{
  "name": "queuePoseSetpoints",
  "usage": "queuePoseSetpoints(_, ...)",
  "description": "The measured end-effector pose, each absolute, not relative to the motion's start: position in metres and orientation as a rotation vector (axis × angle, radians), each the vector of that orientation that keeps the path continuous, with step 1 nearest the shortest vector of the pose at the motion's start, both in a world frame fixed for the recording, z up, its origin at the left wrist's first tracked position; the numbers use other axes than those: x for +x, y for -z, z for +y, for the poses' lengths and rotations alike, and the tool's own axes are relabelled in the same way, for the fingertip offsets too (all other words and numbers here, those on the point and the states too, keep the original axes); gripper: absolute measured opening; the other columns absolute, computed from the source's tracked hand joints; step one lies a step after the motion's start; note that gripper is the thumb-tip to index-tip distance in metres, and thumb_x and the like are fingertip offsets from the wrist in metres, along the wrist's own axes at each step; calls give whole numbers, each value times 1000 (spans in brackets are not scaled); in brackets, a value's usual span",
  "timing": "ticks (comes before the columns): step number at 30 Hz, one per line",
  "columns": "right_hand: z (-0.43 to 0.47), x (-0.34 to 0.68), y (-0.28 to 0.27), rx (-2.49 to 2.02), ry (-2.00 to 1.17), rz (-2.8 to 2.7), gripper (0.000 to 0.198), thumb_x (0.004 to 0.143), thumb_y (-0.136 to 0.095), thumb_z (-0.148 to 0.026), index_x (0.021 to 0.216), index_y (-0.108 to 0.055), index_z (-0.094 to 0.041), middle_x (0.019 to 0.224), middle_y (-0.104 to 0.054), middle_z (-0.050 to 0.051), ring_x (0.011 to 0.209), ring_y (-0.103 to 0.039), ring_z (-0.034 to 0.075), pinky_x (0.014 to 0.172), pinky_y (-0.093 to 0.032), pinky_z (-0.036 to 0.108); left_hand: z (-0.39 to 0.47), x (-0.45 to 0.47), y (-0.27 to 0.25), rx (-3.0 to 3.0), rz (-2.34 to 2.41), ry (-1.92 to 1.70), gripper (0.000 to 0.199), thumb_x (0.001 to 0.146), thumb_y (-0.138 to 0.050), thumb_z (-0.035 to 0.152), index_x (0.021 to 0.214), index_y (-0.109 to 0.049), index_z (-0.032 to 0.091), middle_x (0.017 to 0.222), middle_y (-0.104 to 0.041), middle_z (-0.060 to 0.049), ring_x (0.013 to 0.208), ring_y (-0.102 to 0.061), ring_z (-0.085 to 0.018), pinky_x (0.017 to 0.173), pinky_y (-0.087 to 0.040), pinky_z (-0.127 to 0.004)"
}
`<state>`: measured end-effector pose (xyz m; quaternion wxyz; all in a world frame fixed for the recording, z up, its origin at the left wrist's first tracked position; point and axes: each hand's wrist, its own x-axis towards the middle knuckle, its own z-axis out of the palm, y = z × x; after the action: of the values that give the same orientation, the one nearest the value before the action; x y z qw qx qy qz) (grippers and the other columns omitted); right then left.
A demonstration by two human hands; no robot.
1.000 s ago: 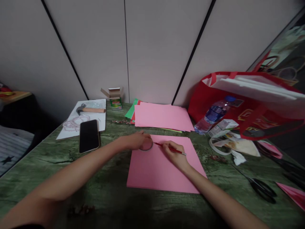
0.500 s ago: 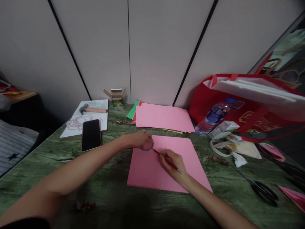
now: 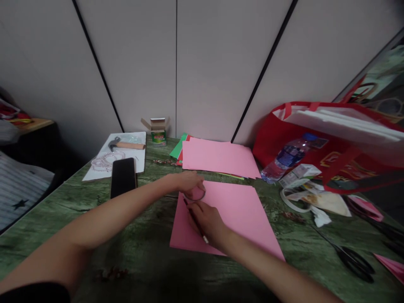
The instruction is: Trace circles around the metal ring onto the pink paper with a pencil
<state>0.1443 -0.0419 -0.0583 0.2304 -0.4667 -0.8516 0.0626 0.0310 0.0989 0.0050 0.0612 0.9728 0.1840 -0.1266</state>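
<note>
A sheet of pink paper point(image 3: 241, 216) lies on the green table, apparently with more sheets under it. At its upper left corner, my left hand point(image 3: 188, 182) presses its fingers on a thin round ring point(image 3: 204, 195), through which pink shows. The hand covers part of the ring. My right hand point(image 3: 211, 222) is closed around a dark red pencil point(image 3: 198, 224) with a pale end. The pencil's tip points at the lower left edge of the ring; whether it touches the paper I cannot tell.
Behind lies a stack of coloured paper point(image 3: 221, 158). On the left are a phone point(image 3: 123, 176), a hammer point(image 3: 129, 145) and a small open box point(image 3: 158, 134). To the right stand a bottle point(image 3: 288, 158) and a red bag point(image 3: 274, 126), with scissors point(image 3: 353, 261) nearer me.
My right hand has moved left with the pencil, its tip passing from the ring's right side to its lower left. My left hand stays on the ring. The view has shifted slightly.
</note>
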Motion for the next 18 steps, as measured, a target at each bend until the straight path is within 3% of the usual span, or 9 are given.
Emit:
queuePoseSetpoints(7,-34,125,48,-1435,53,-2665,23,85,-44,-7,105,-55,-10,97,-64,18,82,-63,26,54,-49,31,97,32,-8,2964,563,443,50,65,-72,22,114,-63,28,106,-63,-3,82,-54,-19,71,-41,-26)
queuePoseSetpoints(18,-45,126,41,-1466,104,-2731,24,80,-50,-4,104,-53,-8,93,-63,16,83,-62,24,57,-51,31,90,30,-14,2972,609,447,49,66,-71,19,113,-63,28,108,-62,-3,88,-54,-22,70,-41,-26)
